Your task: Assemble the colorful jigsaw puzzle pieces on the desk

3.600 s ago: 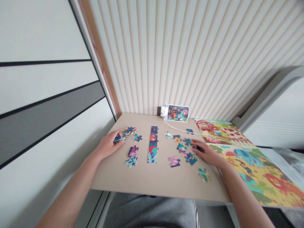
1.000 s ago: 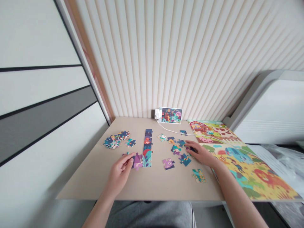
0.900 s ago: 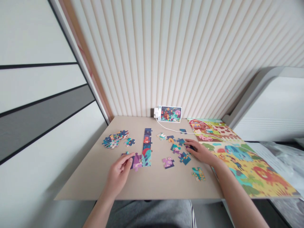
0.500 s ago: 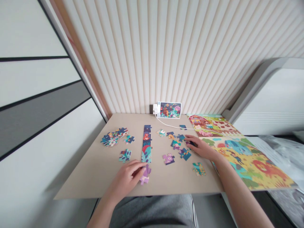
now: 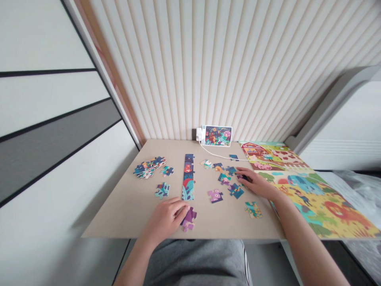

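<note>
Latest shift: purple piece (image 5: 189,217) down below lower end of strip (image 5: 188,171), nearer table's front edge. Close by, but apart from strip; no join there, so no gain in strip's length from this shift. At purple piece's left edge, left hand (image 5: 166,217), thumb and index close together; cannot tell whether pinched on it or only touching.

Up and left of left hand, lying alone: teal piece (image 5: 162,190). Farther back, near table's left edge: overlapping pile (image 5: 147,168), with one small blue piece (image 5: 167,171) just beside.

Right of strip: loose group, including pink piece (image 5: 215,196). At group's outer side, right hand (image 5: 253,183), fingers loosely bent over something dark; grip hidden, cannot tell whether closed on it.

At back of table (image 5: 127,210): picture card (image 5: 217,136) upright beside white plug (image 5: 199,134). Flat at right: animal picture (image 5: 315,202).
</note>
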`<move>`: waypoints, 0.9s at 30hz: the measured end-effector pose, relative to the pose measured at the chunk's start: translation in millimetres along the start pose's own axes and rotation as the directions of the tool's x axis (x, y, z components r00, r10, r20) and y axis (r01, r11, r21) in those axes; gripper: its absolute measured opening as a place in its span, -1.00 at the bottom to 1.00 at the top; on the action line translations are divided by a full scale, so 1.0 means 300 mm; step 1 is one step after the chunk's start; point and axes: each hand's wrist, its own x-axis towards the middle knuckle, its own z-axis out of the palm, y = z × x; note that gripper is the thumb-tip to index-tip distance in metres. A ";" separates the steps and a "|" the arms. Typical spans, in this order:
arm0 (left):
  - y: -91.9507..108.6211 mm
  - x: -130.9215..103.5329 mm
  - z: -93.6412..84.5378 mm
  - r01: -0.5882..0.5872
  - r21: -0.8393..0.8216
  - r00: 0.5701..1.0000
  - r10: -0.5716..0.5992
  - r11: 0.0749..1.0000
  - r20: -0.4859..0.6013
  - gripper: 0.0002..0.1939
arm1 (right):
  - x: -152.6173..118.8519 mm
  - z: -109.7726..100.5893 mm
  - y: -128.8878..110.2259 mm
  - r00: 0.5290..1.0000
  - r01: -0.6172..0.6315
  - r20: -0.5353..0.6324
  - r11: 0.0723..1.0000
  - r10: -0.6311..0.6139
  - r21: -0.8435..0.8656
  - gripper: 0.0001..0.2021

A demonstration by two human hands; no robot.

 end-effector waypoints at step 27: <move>-0.027 -0.003 0.016 -0.031 0.025 1.000 0.032 0.999 -0.001 -0.72 | 0.004 -0.009 -0.132 0.966 0.109 -0.244 0.991 -0.087 0.077 -0.73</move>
